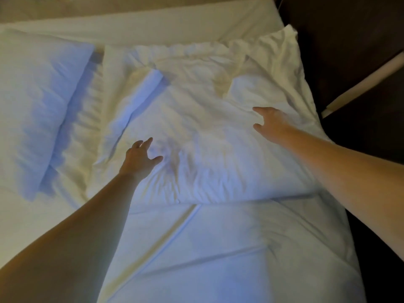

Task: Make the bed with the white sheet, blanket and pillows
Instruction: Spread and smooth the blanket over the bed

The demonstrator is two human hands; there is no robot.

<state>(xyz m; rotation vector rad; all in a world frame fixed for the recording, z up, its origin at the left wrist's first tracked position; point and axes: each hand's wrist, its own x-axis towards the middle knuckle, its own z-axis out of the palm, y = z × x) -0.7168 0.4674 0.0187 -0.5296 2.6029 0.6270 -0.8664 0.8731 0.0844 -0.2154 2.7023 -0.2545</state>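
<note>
Now, two white pillows [39,101] [207,138], left hand [140,159], right hand [273,123], fingers [260,110] spread, holding nothing.

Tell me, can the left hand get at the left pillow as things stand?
Probably yes. The left hand is open at the right pillow's edge, and only rumpled sheet lies between it and the left pillow; nothing blocks the way.

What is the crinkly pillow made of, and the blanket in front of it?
The crinkly pillow looks like matte white cloth, likely cotton, over soft filling: it creases finely and dents. The blanket looks like similar smooth white cloth, puffy, with broad soft folds.
</note>
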